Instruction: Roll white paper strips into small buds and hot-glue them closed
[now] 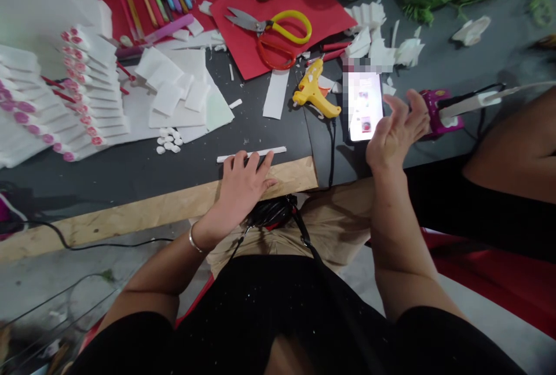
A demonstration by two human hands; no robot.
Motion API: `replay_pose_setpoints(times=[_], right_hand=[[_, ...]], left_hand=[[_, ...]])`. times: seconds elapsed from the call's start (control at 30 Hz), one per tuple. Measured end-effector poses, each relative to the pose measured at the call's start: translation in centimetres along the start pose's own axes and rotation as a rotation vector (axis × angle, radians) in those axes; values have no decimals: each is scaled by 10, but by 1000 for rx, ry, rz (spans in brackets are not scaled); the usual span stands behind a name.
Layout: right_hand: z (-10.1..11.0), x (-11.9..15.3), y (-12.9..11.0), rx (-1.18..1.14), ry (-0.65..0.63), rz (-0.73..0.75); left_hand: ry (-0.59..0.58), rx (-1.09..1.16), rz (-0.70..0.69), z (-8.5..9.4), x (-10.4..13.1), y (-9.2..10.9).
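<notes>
Lying with fingers spread over a white paper stick (280, 150), the left hand (243, 181) sits left of and nearer than the yellow glue gun (310, 91); pressure on the stick, cannot tell. Right hand (396, 135) loosely spread, fingers bent, at the edge of the lit phone (368, 106), just right of the glue gun. Beyond the glue gun, scissors (260, 26) on red paper (242, 55), dark surface (264, 135) beneath.

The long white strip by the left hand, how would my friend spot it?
On the dark table, find the pale wooden edge. Just beyond it, the left hand has fingers over the white strip. It is longer than the little scraps and much narrower than the white paper rectangle.
</notes>
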State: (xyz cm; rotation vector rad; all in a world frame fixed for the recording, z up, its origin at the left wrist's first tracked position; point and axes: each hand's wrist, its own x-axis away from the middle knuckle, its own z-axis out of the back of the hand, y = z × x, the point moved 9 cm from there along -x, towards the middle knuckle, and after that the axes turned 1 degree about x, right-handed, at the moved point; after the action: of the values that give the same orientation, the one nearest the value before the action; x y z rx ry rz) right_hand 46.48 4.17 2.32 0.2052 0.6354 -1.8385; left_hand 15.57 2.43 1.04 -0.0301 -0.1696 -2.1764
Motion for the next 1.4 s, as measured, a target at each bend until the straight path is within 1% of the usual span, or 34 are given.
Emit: replay_pose_setpoints(times=[0.13,0.2,0.37,0.5,0.57,0.67,0.8,0.9,1.0,1.07,1.1,1.17,1.23,1.4], right_hand=[[2,12,5,-31,-39,14],[4,20,4,-48,-55,56],[12,40,0,-95,-48,183],[10,53,2,-57,-132,174],[10,56,0,-52,-156,196],[9,58,-6,-38,-178,231],[5,57,-6,15,-209,194],[5,57,-6,11,-210,206],[12,56,-4,-47,-120,214],[18,55,1,-80,-47,181],[19,55,4,-85,-32,160],[17,54,7,-79,-44,132],[14,54,7,-78,-76,134],[11,56,10,-91,-107,143]], left_hand=[[4,-13,-4,0,0,0],[8,-21,-6,1,0,0],[11,-31,-11,1,0,1],[6,-34,-12,2,0,2],[5,-36,-12,1,0,2],[9,-26,-4,1,0,1],[14,-14,-6,1,0,1],[4,-17,-7,2,1,2],[-1,-21,-7,3,1,2],[-2,-15,-9,3,1,2],[-3,-14,-11,3,0,2],[0,-18,-12,2,0,2],[5,-25,-11,2,0,1],[8,-33,-5,3,0,1]])
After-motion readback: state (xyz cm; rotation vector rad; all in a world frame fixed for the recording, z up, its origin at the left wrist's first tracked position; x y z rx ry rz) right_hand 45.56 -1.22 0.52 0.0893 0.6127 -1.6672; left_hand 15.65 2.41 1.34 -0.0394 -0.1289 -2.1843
